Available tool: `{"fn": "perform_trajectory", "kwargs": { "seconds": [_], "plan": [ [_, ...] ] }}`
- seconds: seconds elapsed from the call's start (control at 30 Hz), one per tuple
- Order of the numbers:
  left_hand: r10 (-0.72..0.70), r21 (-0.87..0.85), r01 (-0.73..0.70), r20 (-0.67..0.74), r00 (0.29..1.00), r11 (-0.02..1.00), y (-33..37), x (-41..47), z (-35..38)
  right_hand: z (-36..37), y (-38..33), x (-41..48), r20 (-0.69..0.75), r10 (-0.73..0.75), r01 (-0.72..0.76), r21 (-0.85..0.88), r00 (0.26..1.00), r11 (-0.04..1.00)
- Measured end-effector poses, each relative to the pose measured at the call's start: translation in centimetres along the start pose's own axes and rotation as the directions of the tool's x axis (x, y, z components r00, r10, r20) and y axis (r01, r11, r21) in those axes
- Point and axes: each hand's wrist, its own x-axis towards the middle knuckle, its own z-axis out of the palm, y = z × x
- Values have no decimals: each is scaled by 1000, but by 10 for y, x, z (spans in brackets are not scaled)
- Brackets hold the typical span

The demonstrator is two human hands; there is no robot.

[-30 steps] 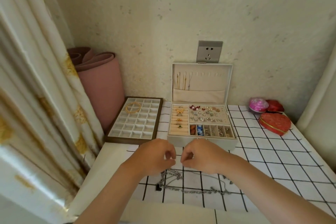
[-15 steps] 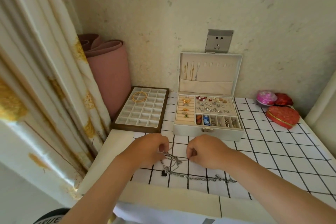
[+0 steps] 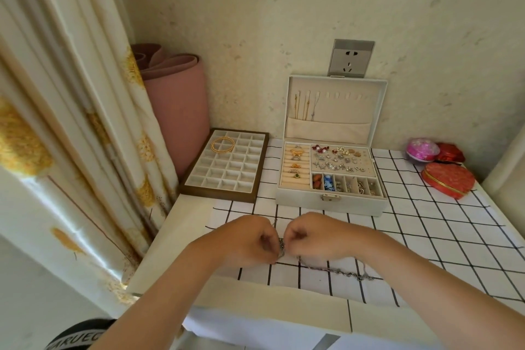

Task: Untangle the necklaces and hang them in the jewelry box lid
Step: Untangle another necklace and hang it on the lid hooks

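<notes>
A tangle of silver necklaces lies on the checked cloth near the table's front edge. My left hand and my right hand sit knuckle to knuckle over its left end, both pinching the chain between them. The rest of the chain trails right along the cloth. Behind the hands stands the white jewelry box, its lid upright against the wall. Several thin gold and silver necklaces hang from hooks at the lid's left; the hooks to the right are bare.
A brown tray with a gold bangle sits left of the box. A pink rolled mat and a curtain fill the left. A red heart box and a pink pouch lie at the right. A wall socket is above the lid.
My hands have drawn closer together over the chain's left end and now nearly touch. The view has tilted down and shifted, so the table's front edge shows more.
</notes>
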Motion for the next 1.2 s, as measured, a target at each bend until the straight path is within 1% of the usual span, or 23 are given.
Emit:
{"fn": "perform_trajectory", "kwargs": {
  "seconds": [0.07, 0.1, 0.13, 0.2, 0.23, 0.3, 0.33, 0.37, 0.43, 0.47, 0.5, 0.57, 0.6, 0.63, 0.73, 0.87, 0.93, 1.03, 1.07, 1.13, 1.17, 1.2],
  "plan": [
    [-26, -235, 19, -25, 999, 972, 3, 0, -7, -8, -2, -2, -45, -14, 25, 235, 999, 972],
    [-29, -363, 9, -49, 998, 932, 6, 0, -11, -13, -3, -4, -57, -18, 38, 369, 998, 929],
    [-34, -480, -6, -75, 997, 877, 8, 1, -16, -18, -4, -6, -60, -29, 55, 480, 998, 876],
    [-46, -660, -41, -114, 992, 750, 12, 0, -26, -26, -6, -11, -57, -44, 70, 602, 997, 796],
    [-43, -730, -58, -120, 992, 681, 13, -1, -31, -30, -7, -14, -60, -41, 69, 614, 997, 786],
    [-22, -833, -73, -101, 995, 549, 12, -2, -36, -38, -5, -17, -75, -28, 65, 549, 997, 833],
    [-17, -854, -68, -90, 996, 516, 10, -2, -38, -43, -3, -18, -71, -23, 55, 491, 997, 869],
    [-23, -860, -66, -89, 996, 506, 9, -3, -40, -47, -1, -20, -52, -15, 36, 437, 999, 899],
    [-65, -838, -54, -105, 992, 543, 9, -4, -46, -55, 5, -24, -9, 17, -14, 297, 1000, 955],
    [-91, -811, -38, -112, 990, 583, 8, -5, -49, -58, 9, -26, -10, 48, -45, 209, 999, 977],
    [-119, -762, -19, -126, 985, 648, 6, -6, -53, -61, 12, -28, -28, 84, -79, 142, 996, 987],
    [-155, -567, 30, -174, 972, 823, 2, -9, -59, -67, 21, -31, -97, 136, -123, 126, 986, 984],
    [-168, -472, 61, -188, 968, 880, -2, -10, -62, -70, 24, -32, -132, 155, -134, 154, 979, 979],
    [-183, -425, 90, -184, 966, 901, -5, -12, -63, -73, 27, -33, -156, 173, -144, 184, 972, 972],
    [-219, -411, 138, -157, 963, 901, -18, -16, -68, -83, 34, -35, -180, 225, -176, 253, 958, 951],
    [-255, -370, 215, -63, 965, 904, -29, -21, -73, -88, 37, -38, -177, 249, -190, 295, 952, 936],
    [-307, -280, 295, 1, 952, 913, -31, -23, -72, -87, 36, -38, -166, 207, -138, 351, 964, 926],
    [-391, -59, 398, 106, 914, 915, -35, -23, -69, -85, 31, -35, -160, 57, 23, 458, 985, 889],
    [-422, 21, 422, 121, 899, 906, -35, -23, -67, -83, 28, -34, -169, 9, 74, 481, 986, 874],
    [-458, 152, 442, 94, 884, 884, -29, -19, -63, -78, 21, -31, -177, -55, 137, 493, 983, 859],
    [-448, 199, 431, 53, 892, 880, -23, -17, -59, -75, 17, -30, -173, -76, 151, 483, 982, 862],
    [-404, 223, 398, -21, 915, 890, -15, -14, -56, -71, 12, -29, -164, -94, 161, 465, 982, 871]
  ]
}}
